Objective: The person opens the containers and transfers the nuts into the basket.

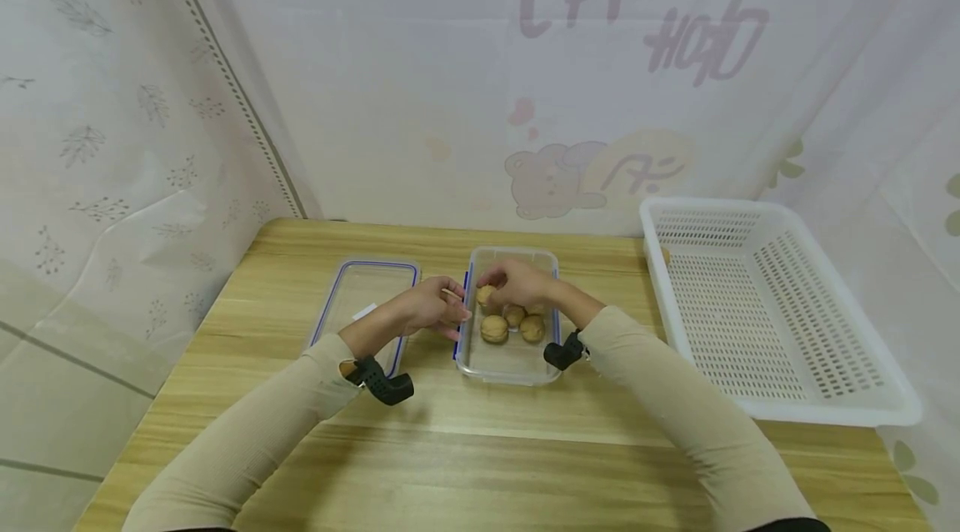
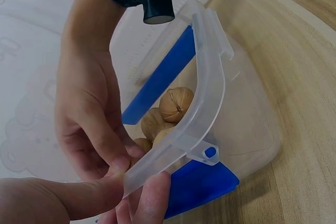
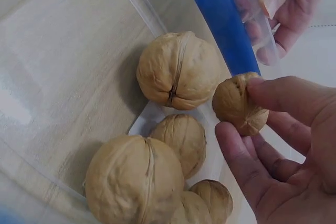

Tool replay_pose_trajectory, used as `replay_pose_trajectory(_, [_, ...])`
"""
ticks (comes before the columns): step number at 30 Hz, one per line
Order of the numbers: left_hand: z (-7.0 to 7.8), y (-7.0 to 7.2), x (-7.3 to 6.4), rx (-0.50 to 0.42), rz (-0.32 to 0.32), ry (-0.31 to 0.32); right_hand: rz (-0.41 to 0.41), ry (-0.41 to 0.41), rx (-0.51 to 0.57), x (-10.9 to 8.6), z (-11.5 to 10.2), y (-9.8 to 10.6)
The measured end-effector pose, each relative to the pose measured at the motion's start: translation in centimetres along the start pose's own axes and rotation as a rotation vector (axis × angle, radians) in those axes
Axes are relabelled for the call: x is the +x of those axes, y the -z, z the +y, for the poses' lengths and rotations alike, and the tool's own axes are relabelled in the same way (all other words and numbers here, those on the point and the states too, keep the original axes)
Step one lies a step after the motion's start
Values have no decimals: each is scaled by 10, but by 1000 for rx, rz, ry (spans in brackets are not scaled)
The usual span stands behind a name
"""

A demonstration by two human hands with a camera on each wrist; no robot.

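A clear plastic food container (image 1: pixel 495 361) with blue side clips stands uncovered on the table. My left hand (image 1: pixel 435 307) pinches its left rim, the thumb (image 2: pixel 86 198) lying on the edge and the fingers on the outer side. Over the container, my right hand (image 1: pixel 520 282) holds a walnut (image 3: pixel 240 104) between thumb and fingertips. Several other walnuts (image 3: pixel 178 69) lie on the container's floor, grouped below the right hand; in the left wrist view the rim partly hides these walnuts (image 2: pixel 176 104).
Left of the container lies its clear lid (image 1: pixel 352 290) with a blue seal and a white label (image 1: pixel 365 312), partly behind my left forearm. A white perforated basket (image 1: pixel 738 323) stands at the right, a small brownish thing (image 1: pixel 665 255) by its left wall. A printed curtain (image 1: pixel 420 82) hangs behind the table.
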State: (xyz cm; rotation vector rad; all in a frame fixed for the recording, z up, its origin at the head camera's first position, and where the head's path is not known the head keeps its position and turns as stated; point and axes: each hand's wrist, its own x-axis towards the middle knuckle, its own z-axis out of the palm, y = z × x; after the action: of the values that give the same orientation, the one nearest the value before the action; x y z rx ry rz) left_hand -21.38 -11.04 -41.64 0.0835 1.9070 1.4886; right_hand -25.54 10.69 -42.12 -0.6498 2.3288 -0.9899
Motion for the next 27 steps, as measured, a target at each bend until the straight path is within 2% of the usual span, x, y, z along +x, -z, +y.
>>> replay_pose_trajectory(6, [0,-1,0,1,2,-3,-5,36,72,-4,3,5])
replay_pose_trajectory(13, [1,-1,1,-13,-4,1,26,77,36,-10,8,14])
replay_pose_trajectory(20, [0,-1,2,-25,-6,4,53,113,74,-22,9,32])
replay_pose_trajectory(27, [-1,0,2,-26,-9,1,98,167,41,-43,6,56])
